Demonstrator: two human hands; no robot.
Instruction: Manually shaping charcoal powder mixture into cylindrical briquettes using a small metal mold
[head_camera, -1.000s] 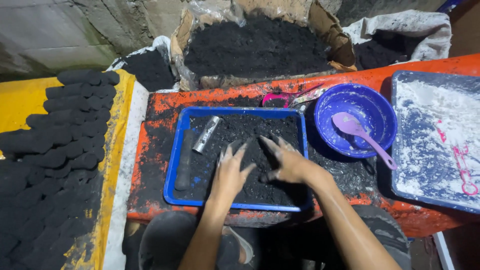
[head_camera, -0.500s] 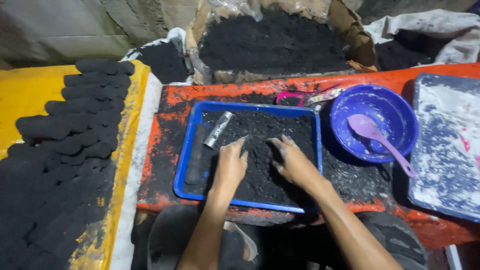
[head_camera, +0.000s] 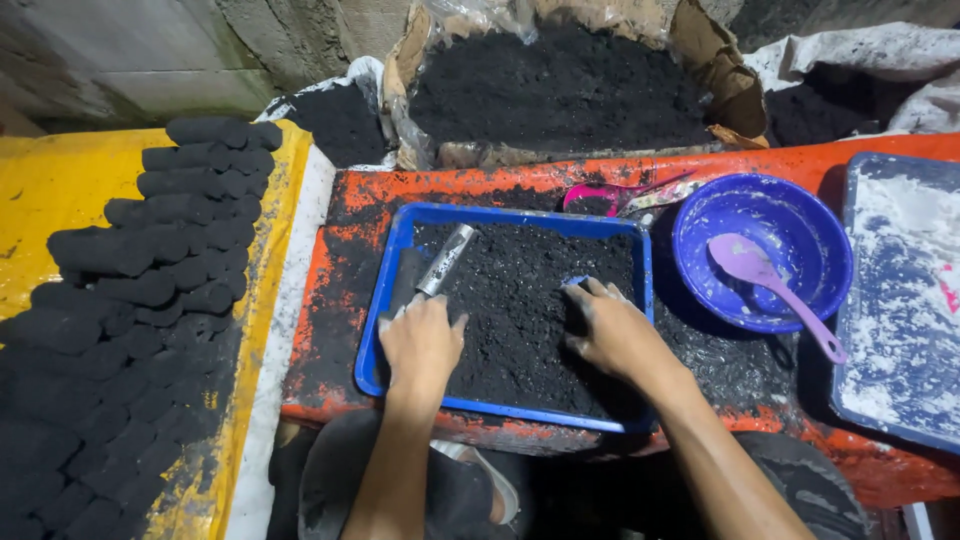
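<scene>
1. Both hands rest in a blue tray (head_camera: 398, 262) of black powder (head_camera: 530, 300) on the orange table (head_camera: 340, 250).
2. Left hand (head_camera: 420, 345) lies palm-down at the tray's left side, fingers together, just below a metal tube (head_camera: 444, 260); whether it grips anything cannot be told.
3. Right hand (head_camera: 612, 330) presses flat on the powder, fingers slightly spread.
4. Black briquettes (head_camera: 150, 290) are stacked left; a blue bowl (head_camera: 790, 215) with a purple spoon (head_camera: 765, 280) sits right.
</scene>
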